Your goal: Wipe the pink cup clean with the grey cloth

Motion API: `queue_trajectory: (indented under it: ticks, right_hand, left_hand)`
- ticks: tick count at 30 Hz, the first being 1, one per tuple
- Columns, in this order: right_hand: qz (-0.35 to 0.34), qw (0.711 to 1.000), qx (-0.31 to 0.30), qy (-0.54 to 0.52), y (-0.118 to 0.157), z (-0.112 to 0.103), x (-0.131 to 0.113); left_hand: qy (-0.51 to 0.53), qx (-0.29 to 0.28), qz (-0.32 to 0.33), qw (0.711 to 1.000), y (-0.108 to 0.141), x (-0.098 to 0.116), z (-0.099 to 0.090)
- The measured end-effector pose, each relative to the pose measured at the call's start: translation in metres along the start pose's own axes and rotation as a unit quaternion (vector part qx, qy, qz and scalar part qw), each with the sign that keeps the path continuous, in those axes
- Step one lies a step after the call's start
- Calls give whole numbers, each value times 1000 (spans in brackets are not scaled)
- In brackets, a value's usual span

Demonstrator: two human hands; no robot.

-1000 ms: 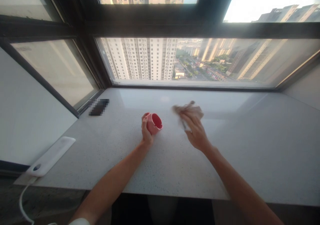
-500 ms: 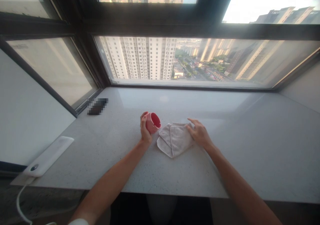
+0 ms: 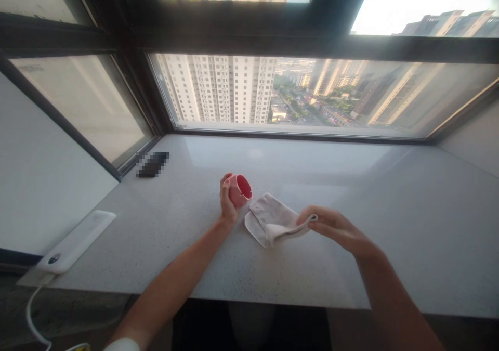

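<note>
I noted right hand (image 3: 337, 225) had since pinched cloth (image 3: 275, 216) by right end, raising that part off worktop (image 3: 187, 210); cloth judged secured. Left hand (image 3: 227, 199) stayed clasped round tilted pink container (image 3: 236, 193).

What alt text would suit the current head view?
The person's left hand holds a tilted pink container, and the right hand pinches the raised edge of a pale cloth on a speckled counter. Tall buildings show beyond dark-framed windows.
</note>
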State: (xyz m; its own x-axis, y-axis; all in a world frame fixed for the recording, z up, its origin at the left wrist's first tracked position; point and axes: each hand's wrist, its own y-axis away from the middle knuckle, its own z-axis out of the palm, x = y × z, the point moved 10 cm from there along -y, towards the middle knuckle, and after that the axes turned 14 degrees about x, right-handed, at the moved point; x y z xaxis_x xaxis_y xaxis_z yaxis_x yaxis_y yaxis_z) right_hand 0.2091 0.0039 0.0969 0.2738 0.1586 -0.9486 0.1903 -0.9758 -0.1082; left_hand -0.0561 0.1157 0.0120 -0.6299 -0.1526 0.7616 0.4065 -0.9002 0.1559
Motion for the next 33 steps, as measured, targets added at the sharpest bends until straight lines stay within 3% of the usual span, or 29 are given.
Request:
queue_trajectory:
  ticks: [4, 8, 11, 13, 15, 18, 22, 25, 27, 29, 31, 33]
  right_hand:
    - [5, 1000, 20, -15, -25, 14, 3]
    - [-58, 993, 49, 91, -70, 46, 21]
    - [-155, 953, 133, 223, -81, 47, 19]
    - [-216, 913, 197, 285, -68, 40, 10]
    - [-263, 892, 218, 297, -44, 37, 5]
    - [-312, 894, 134, 294, -5, 53, 7]
    - [-292, 888, -15, 353, 36, 87, 23]
    - [-290, 879, -67, 373, 70, 113, 19]
    - [-327, 866, -97, 365, 101, 139, 10]
    - [-392, 849, -82, 346, 133, 160, -1]
    - [-411, 866, -38, 282, 150, 164, -10]
    - [-324, 931, -3, 169, 141, 150, -8]
  left_hand:
    - [6, 3, -1, 1000, -2, -3, 0]
    - [15, 25, 12, 1000, -4, -2, -3]
    - [16, 26, 17, 999, -3, 0, -3]
    - [11, 19, 12, 1000, -3, -1, -2]
    - [9, 15, 7, 1000, -2, -2, -1]
    - [5, 17, 6, 1000, -2, -3, -1]
    - [7, 11, 6, 1000, -1, -3, 0]
    - [7, 1, 4, 1000, 0, -2, 0]
    - [4, -5, 5, 1000, 0, -1, 1]
    - [2, -8, 4, 1000, 0, -1, 0]
    - [6, -9, -1, 1000, -1, -2, 0]
    - [14, -7, -4, 1000, -1, -3, 0]
